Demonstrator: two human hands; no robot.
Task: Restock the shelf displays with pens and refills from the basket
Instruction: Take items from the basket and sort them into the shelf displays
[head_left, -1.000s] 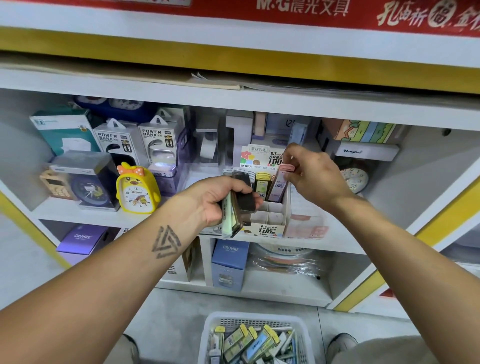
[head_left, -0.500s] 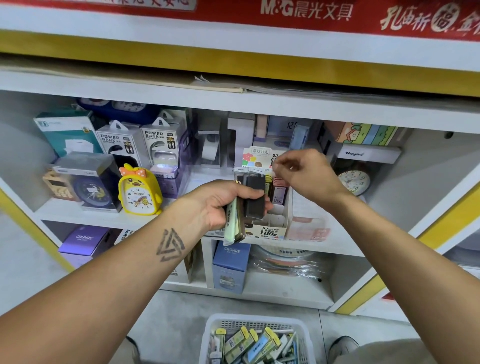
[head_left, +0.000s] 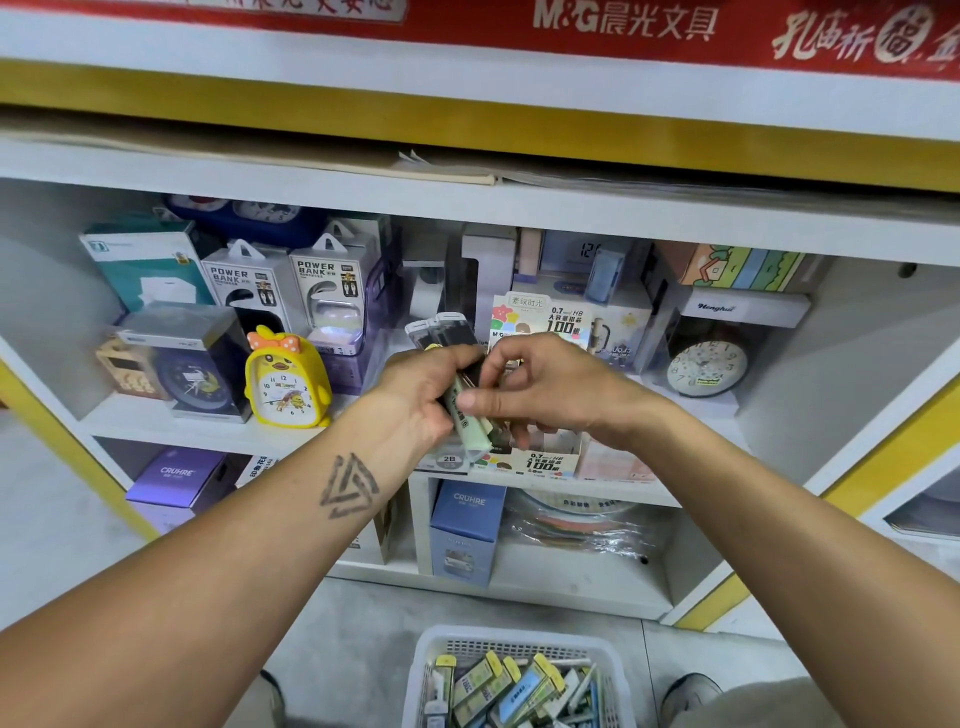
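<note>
Presently, the left hand (head_left: 415, 395) grips a stack of refill packs (head_left: 451, 338), fingers curled round it, held in front of the display box (head_left: 545, 460) on the middle shelf (head_left: 166, 423). The right hand (head_left: 545, 389) pinches a pale green pack (head_left: 470, 421) in that stack between thumb and forefinger (other fingers loosely bent). The white basket (head_left: 519, 642) sits on the floor below, holding further packs. A yellow clock (head_left: 285, 382) stands left of the hands.

glossy clear plastic refill cases (head_left: 441, 332), perforated white plastic basket (head_left: 519, 644), printed cardboard display box (head_left: 545, 462).
</note>
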